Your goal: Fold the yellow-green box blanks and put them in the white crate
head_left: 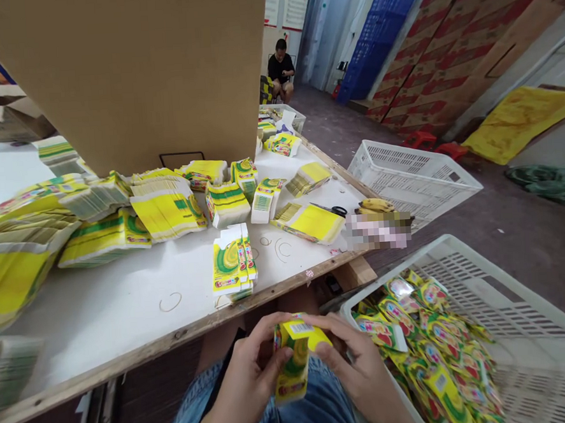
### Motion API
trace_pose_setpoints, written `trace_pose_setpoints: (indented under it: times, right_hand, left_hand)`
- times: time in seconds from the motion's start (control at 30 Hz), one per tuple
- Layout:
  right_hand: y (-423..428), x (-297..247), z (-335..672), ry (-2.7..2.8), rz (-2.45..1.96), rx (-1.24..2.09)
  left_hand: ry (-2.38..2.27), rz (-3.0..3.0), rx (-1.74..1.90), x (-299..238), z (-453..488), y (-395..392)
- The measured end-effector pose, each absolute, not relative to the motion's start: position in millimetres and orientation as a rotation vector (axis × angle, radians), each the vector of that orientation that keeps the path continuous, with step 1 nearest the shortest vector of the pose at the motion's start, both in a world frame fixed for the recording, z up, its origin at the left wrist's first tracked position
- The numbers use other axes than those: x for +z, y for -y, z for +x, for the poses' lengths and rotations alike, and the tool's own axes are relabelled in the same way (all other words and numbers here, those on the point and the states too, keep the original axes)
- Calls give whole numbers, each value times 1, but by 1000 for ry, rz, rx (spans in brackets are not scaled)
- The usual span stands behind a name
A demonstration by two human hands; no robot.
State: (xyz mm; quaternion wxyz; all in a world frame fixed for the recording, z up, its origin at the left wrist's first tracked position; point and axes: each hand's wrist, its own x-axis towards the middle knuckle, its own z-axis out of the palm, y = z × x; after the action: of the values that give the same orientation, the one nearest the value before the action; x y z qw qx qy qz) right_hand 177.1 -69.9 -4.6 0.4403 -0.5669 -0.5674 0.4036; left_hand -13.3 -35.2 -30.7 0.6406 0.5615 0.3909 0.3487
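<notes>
**A light carton, a careful grip**

The yellow-green carton was pinched between the left hand and right hand, just below the table edge. The thin card was judged light and easily creased, best gripped at its side edges.

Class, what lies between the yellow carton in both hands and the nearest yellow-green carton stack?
Head view: the white table's wooden front edge separates yellow carton from stack.

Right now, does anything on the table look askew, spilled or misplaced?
Yes. Several stacks of flat cartons on the table lie slumped and fanned sideways; a banana sits at its right edge. The left hand and right hand hold an intact carton.
</notes>
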Motion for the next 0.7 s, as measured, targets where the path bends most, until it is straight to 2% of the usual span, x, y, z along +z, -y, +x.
trace_pose_setpoints:
  times: [0.13,0.5,0.7]
  right_hand:
    - [68,-12,170,1288,-1558,1159]
    - [65,-33,161,1476,-1659,725]
    - [63,-30,173,1550,-1758,718]
  left_hand:
    - [-898,1397,748,-29,-13,36]
    - [-737,1045,775,-20,-8,28]
    - [-729,1049,746,-22,-5,24]
